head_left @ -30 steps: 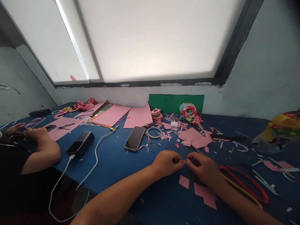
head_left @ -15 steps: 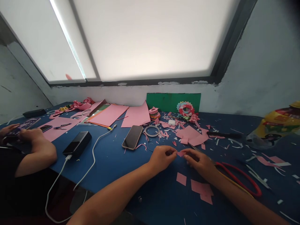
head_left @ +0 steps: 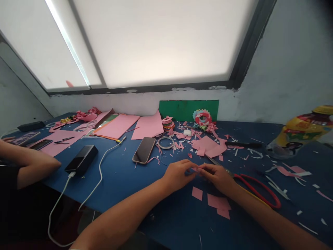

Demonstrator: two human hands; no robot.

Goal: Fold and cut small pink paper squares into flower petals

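Between my two hands is a small piece of pink paper (head_left: 195, 169), mostly covered by the fingertips. My left hand (head_left: 179, 174) pinches it from the left, and my right hand (head_left: 214, 176) pinches its other side, the fingertips of both hands nearly meeting. Just below them on the blue table lie a pink paper square (head_left: 197, 193) and a few overlapping pink pieces (head_left: 219, 203). Scissors with red handles (head_left: 260, 190) lie beside and partly under my right forearm, blades pointing away toward the pink sheets.
A phone (head_left: 144, 150), a black power bank (head_left: 81, 159) with a white cable and a coiled white cable (head_left: 165, 142) lie to the left. Pink sheets (head_left: 208, 146), scraps and a paper ring (head_left: 202, 118) are behind. A yellow-labelled bottle (head_left: 299, 133) lies right. Another person's arm (head_left: 31, 161) rests far left.
My fingertips have drawn closer together over the pink paper, hiding more of it. The whole view has shifted slightly. The other person's forearm at far left has changed position.
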